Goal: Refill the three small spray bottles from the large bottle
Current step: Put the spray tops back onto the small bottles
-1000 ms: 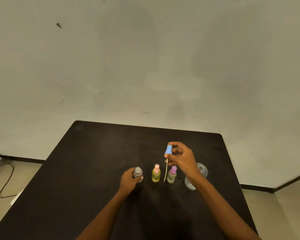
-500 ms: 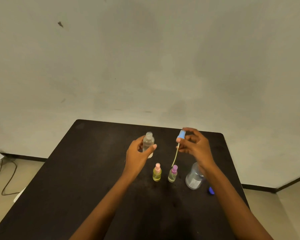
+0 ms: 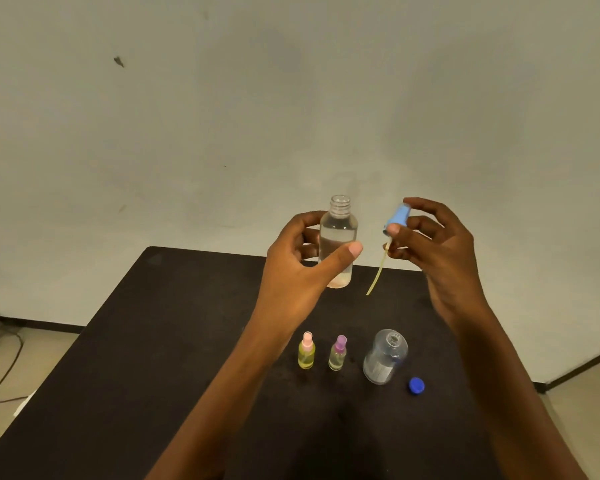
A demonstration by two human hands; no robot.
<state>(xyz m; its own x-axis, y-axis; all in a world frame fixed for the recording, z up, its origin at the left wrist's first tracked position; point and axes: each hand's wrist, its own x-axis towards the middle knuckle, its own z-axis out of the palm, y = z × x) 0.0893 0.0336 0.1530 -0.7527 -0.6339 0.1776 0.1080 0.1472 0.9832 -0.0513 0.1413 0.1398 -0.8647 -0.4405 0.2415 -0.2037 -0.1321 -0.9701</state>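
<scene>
Our left hand (image 3: 291, 271) curls round a clear uncapped small spray bottle (image 3: 338, 237) at frame centre; our right hand (image 3: 440, 261) pinches a blue spray head (image 3: 397, 216) just right of it. Below, on the black table (image 3: 153, 358), stand a pink-capped yellow bottle (image 3: 306, 355), a purple-capped bottle (image 3: 337, 356) and the open large clear bottle (image 3: 385, 358).

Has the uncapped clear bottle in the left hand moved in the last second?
Yes. The left hand has lifted the clear bottle off the table, from beside the pink-capped bottle to well above it.
</scene>
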